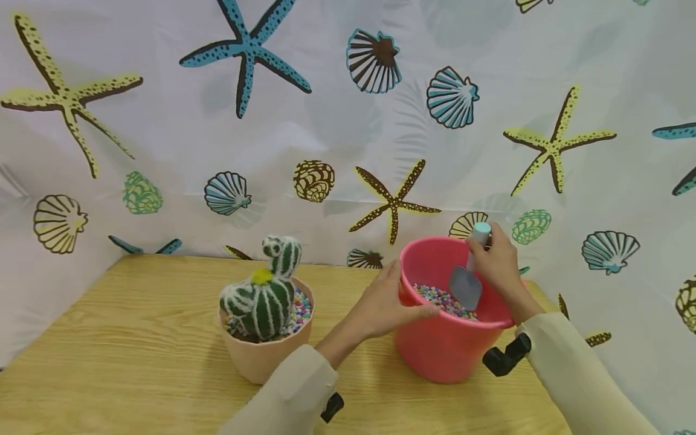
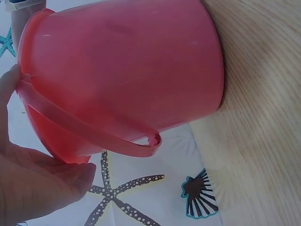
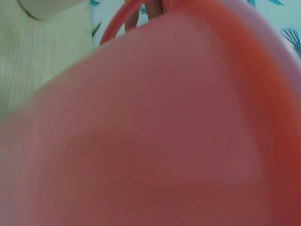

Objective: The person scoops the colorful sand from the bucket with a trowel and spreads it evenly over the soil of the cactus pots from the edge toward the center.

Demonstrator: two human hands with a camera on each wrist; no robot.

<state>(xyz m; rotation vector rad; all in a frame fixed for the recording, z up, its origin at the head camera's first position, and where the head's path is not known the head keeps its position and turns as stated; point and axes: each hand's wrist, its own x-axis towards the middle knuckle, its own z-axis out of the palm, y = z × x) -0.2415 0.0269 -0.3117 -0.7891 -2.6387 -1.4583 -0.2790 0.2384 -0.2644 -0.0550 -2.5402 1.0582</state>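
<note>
My left hand (image 1: 385, 307) holds the left side of a pink bucket (image 1: 435, 350), its thumb lying along the front rim. In the left wrist view the fingers (image 2: 35, 183) touch the bucket's rim, beside its hanging handle (image 2: 89, 127). My right hand (image 1: 497, 260) grips a small trowel (image 1: 466, 289) by its pale blue-ended handle, over the bucket's right side. The grey blade points down inside, at the small multicoloured pebbles (image 1: 440, 299); whether its tip is in them I cannot tell. The bucket's wall fills most of the right wrist view, blurred.
Left of the bucket, a green cactus (image 1: 266, 305) with white fuzz and a yellow flower stands in a peach pot (image 1: 266, 356) topped with coloured pebbles. Both containers stand on a wooden table (image 1: 136, 338). A cloth (image 1: 326, 121) printed with starfish and shells hangs behind.
</note>
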